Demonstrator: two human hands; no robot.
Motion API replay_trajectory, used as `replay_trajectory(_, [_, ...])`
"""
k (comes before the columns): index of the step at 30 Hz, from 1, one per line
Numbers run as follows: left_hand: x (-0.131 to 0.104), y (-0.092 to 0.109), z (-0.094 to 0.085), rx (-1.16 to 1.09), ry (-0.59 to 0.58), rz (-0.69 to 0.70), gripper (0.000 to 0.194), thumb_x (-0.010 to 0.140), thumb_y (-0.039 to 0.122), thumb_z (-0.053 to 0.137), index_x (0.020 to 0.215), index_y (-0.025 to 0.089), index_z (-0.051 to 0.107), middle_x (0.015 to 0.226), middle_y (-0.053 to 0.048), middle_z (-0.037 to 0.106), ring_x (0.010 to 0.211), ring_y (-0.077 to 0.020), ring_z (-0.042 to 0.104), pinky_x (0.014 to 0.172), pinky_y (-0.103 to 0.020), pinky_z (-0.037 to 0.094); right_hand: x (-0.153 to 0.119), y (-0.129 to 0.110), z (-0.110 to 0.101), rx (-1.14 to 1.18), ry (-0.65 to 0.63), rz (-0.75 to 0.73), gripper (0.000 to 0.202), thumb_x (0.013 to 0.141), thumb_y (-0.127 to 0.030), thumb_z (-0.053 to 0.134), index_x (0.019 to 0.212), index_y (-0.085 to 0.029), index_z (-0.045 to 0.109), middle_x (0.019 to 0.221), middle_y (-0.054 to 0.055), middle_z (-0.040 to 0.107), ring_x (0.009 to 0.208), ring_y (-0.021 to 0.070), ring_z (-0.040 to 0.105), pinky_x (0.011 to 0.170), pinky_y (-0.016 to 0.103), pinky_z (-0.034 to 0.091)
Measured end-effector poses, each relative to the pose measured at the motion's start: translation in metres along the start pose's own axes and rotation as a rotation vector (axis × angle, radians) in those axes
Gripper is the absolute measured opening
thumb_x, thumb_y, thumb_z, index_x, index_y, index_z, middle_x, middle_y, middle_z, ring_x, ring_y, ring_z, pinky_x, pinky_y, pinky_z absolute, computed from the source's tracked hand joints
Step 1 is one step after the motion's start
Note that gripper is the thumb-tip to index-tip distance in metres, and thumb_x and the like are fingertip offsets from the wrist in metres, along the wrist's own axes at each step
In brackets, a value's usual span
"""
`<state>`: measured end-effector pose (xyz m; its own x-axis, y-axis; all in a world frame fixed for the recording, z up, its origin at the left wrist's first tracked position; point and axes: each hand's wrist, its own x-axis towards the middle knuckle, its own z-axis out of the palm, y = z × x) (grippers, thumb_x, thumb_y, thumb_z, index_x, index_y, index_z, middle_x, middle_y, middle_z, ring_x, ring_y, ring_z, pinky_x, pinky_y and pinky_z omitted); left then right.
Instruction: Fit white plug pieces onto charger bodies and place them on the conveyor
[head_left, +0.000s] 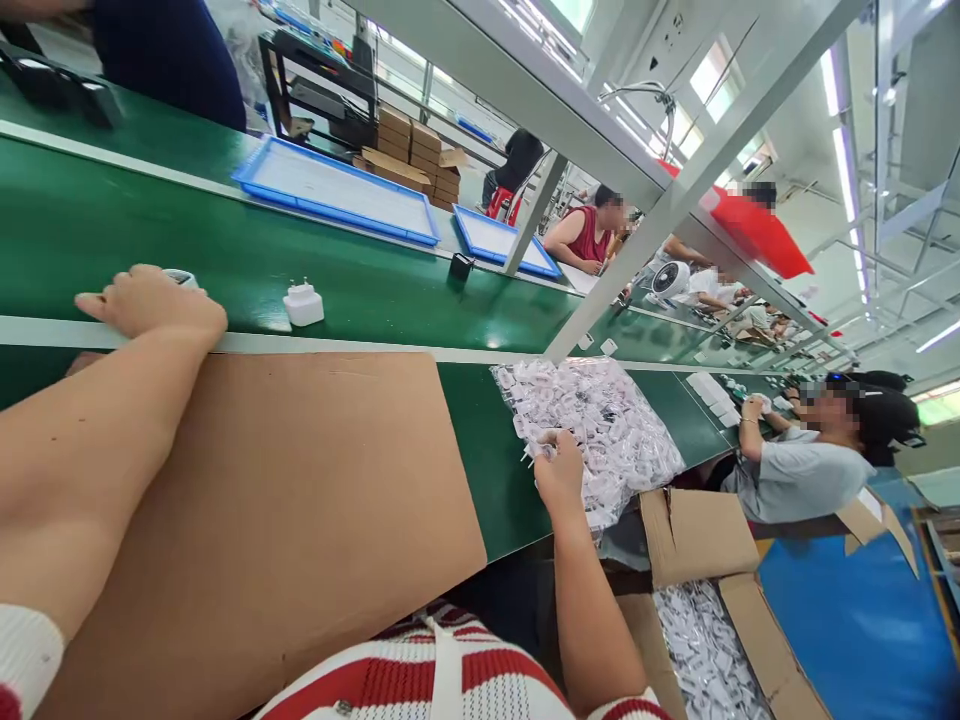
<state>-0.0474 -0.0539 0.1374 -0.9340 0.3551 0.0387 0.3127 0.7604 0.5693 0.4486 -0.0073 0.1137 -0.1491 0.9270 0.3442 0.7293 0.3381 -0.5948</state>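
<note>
My left hand [154, 303] reaches over the green conveyor belt at the left, its fingers curled and mostly hidden behind the back of the hand. A white charger [181, 277] shows partly past its thumb side, seemingly in its grip. To the right on the belt stands another white plug charger [304, 304], prongs up. My right hand [560, 470] is closed in a pinch on a small white plug piece [535, 448] with metal pins, at the near left edge of a clear plastic bag [607, 430] full of similar white pieces.
A brown cardboard sheet [322, 500] covers the bench before me. Beyond the belt lie blue-rimmed trays [337, 190] and a black charger [460, 266]. A metal post [600, 315] rises by the bag. At lower right an open carton [675, 530] holds white pieces; a co-worker [802, 470] sits beyond.
</note>
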Motion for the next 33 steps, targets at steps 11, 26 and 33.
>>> replay_trajectory(11, [-0.147,0.004,-0.009,-0.285,-0.317,0.737,0.042,0.089,0.040,0.056,0.120,0.016,0.071,0.116,-0.007,0.074,0.105,-0.0242,0.066,0.092,-0.031,0.049,0.003,-0.033,0.012,0.203,-0.208,-0.156,0.019,0.085,-0.025,0.056,0.101,-0.021,0.065,0.102,0.007,0.068,0.092,0.0202,0.066,0.081,0.036,0.054])
replay_trajectory(26, [-0.209,-0.032,0.035,-0.523,-0.653,0.913,0.030,0.084,0.044,0.067,0.100,0.018,0.071,0.100,-0.009,0.072,0.095,-0.0264,0.063,0.083,-0.037,0.048,-0.026,-0.098,0.047,0.820,-0.581,0.154,0.044,0.075,-0.036,0.079,0.116,-0.023,0.073,0.100,0.005,0.077,0.085,0.0195,0.073,0.073,0.034,0.061])
replay_trajectory(33, [-0.209,-0.033,0.034,-0.579,-0.658,0.933,0.024,0.082,0.037,0.068,0.097,0.018,0.071,0.098,-0.008,0.072,0.092,-0.0249,0.063,0.082,-0.035,0.046,-0.026,-0.105,0.068,0.692,-0.646,-0.044,0.051,0.073,-0.027,0.080,0.122,-0.023,0.070,0.110,0.007,0.073,0.099,0.0212,0.072,0.092,0.038,0.060])
